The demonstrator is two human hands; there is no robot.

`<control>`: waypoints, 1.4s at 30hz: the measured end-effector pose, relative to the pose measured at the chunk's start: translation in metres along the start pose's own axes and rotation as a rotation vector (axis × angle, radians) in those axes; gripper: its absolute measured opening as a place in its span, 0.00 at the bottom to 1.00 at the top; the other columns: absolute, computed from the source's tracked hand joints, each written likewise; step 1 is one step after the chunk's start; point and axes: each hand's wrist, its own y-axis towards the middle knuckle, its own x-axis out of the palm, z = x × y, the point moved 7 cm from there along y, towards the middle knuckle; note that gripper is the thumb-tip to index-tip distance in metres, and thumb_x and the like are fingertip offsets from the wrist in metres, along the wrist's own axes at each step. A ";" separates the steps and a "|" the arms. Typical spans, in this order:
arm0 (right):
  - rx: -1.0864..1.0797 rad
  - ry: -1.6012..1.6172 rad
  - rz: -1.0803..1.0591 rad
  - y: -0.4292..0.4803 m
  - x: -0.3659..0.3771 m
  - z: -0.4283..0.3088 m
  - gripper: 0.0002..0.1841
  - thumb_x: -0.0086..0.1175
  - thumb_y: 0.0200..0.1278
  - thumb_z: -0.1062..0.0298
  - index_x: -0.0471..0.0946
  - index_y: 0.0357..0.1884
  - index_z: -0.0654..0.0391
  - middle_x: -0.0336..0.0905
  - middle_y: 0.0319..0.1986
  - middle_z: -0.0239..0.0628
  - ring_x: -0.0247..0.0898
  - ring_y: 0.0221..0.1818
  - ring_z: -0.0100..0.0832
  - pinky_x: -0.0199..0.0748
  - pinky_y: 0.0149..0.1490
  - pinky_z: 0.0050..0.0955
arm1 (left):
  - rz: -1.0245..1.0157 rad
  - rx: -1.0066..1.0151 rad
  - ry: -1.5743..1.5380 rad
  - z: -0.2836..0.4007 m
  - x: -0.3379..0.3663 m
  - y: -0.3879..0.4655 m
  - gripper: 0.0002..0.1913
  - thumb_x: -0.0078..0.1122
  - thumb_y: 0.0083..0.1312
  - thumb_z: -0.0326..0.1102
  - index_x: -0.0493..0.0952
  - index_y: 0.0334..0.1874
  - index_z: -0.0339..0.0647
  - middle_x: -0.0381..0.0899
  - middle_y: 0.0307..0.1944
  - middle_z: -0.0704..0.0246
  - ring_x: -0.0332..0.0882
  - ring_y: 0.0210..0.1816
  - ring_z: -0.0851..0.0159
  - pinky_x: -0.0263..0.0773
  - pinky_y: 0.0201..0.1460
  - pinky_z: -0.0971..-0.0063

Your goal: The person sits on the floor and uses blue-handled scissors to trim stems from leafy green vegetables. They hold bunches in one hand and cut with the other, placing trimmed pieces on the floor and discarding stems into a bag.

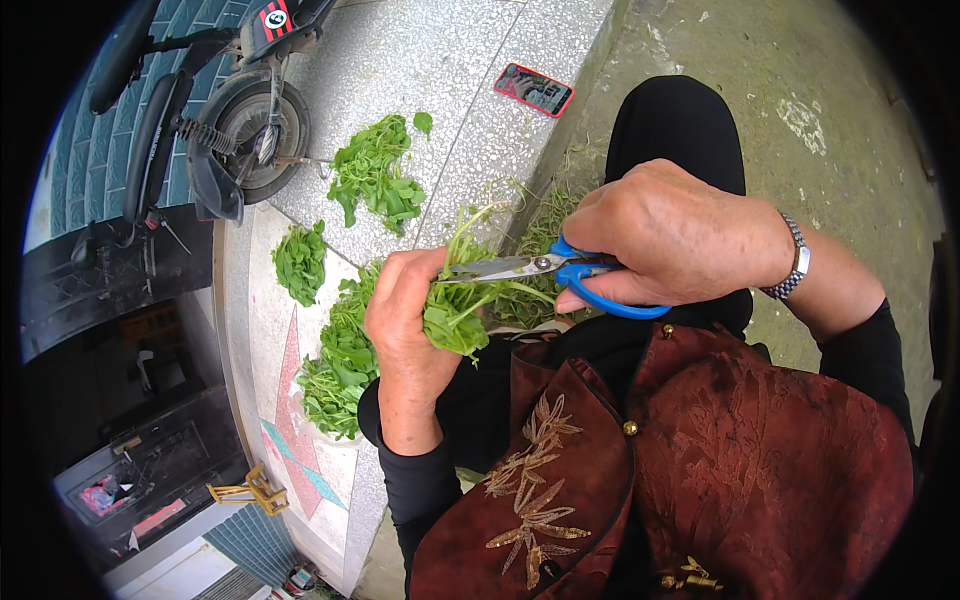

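My left hand (412,322) grips a bunch of leafy greens (456,322), its stems sticking out past the fingers. Blue-handled scissors (544,264) are held in my right hand (660,232), the blades lying across the stems beside my left fingers. Whether the blades are fully closed is hard to tell. A large heap of greens (341,375) lies left of my left hand on a pale surface. Farther off on the speckled slab are a small bundle of greens (299,262) and a loose pile (375,176), with a single leaf (423,123) beside it.
A phone in a red case (534,90) lies near the slab's edge. Stem scraps (544,225) are scattered on the lower ground below that edge. A parked two-wheeler's wheel (259,135) stands beyond the piles. A small wooden stool (251,491) is at lower left, near a dark door (150,465).
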 end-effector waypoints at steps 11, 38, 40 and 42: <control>0.012 0.153 -0.062 -0.004 0.007 0.002 0.24 0.63 0.66 0.49 0.75 0.29 0.63 0.77 0.24 0.52 0.77 0.34 0.58 0.74 0.37 0.49 | 0.005 0.038 -0.066 0.003 0.002 0.002 0.24 0.74 0.44 0.23 0.80 0.48 0.35 0.81 0.39 0.63 0.82 0.40 0.57 0.76 0.43 0.69; 0.089 0.379 0.267 -0.005 -0.013 0.025 0.19 0.66 0.66 0.62 0.71 0.25 0.64 0.62 0.17 0.41 0.53 0.20 0.31 0.59 0.26 0.33 | 0.062 -0.265 -0.825 -0.050 0.007 -0.030 0.18 0.72 0.53 0.28 0.79 0.46 0.37 0.80 0.41 0.66 0.78 0.44 0.67 0.73 0.50 0.70; 0.181 0.483 0.243 -0.004 -0.008 0.030 0.20 0.66 0.66 0.63 0.71 0.24 0.63 0.61 0.16 0.38 0.52 0.20 0.27 0.58 0.26 0.33 | 0.080 -0.272 -0.908 -0.056 0.005 -0.035 0.20 0.72 0.53 0.29 0.78 0.49 0.38 0.80 0.43 0.65 0.77 0.45 0.67 0.73 0.51 0.70; 0.245 0.535 0.216 -0.001 -0.005 0.034 0.19 0.65 0.68 0.64 0.70 0.23 0.62 0.62 0.15 0.31 0.54 0.19 0.18 0.56 0.23 0.27 | 0.078 -0.294 -0.999 -0.061 0.004 -0.038 0.24 0.73 0.54 0.30 0.77 0.53 0.38 0.79 0.46 0.65 0.76 0.46 0.67 0.72 0.52 0.71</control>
